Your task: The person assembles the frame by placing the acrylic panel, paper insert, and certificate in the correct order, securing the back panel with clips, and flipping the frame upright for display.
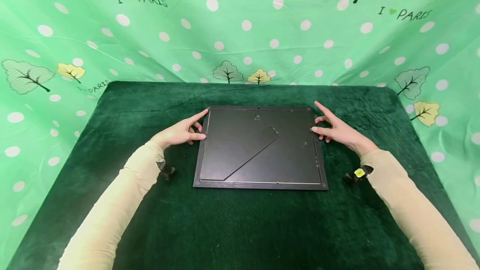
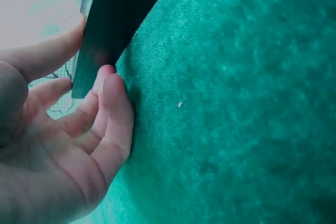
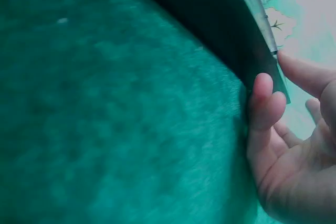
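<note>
**Both hands at the edges of a face-down picture frame**

The left hand lay at the left edge of the picture frame, its index finger stretched along the far-left corner and its thumb against the frame's side. In the left wrist view the fingers were loosely bent around the frame's edge, though a firm grip could not be made out there. The right hand mirrored it at the right edge, index finger pointing toward the far-right corner, thumb touching the side and fingers relaxed.

The frame lay flat with its back up, near the middle of the bench, which was covered in dark green plush cloth. A folded stand ran diagonally across the backing board. Behind and on both sides hung a light green curtain printed with white dots and trees.
</note>
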{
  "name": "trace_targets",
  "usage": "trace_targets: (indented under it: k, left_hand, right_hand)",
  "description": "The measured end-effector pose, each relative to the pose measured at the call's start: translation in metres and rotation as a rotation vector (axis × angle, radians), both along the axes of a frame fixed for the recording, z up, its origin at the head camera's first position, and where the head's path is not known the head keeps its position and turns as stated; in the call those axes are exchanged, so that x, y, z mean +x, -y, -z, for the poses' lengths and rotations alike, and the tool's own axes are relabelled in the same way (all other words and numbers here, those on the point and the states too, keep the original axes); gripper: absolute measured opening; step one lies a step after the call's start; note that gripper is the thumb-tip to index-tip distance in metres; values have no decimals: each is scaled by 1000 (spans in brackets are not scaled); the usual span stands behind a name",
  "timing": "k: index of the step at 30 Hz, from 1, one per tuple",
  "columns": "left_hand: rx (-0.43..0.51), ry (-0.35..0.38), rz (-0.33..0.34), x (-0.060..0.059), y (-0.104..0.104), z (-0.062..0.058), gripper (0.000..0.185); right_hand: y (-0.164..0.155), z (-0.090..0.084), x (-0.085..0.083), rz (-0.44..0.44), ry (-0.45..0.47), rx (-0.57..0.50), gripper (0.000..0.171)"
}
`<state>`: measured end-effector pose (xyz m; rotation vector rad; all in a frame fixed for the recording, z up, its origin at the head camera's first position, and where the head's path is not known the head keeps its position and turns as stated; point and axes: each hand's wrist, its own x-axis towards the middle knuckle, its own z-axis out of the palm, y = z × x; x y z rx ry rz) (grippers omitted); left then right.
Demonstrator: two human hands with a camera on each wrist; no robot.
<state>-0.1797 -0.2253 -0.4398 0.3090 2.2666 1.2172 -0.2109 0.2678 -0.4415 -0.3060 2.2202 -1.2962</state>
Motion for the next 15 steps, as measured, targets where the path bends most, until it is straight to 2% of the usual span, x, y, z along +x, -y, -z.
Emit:
trace_targets:
  k: [4,9,15]
  left_hand:
    - [5,8,-2,-1,-2,-1,85]
    - [10,21,-15,-2,-1,-2,85]
    - [28,41,-31,-4,0,-1,86]
  right_hand:
    - [-1,-5,-5,-8,60,-5,90]
    - [5,-11,-12,-34,123,44,89]
    - [14,-18,-14,-59,127,138,89]
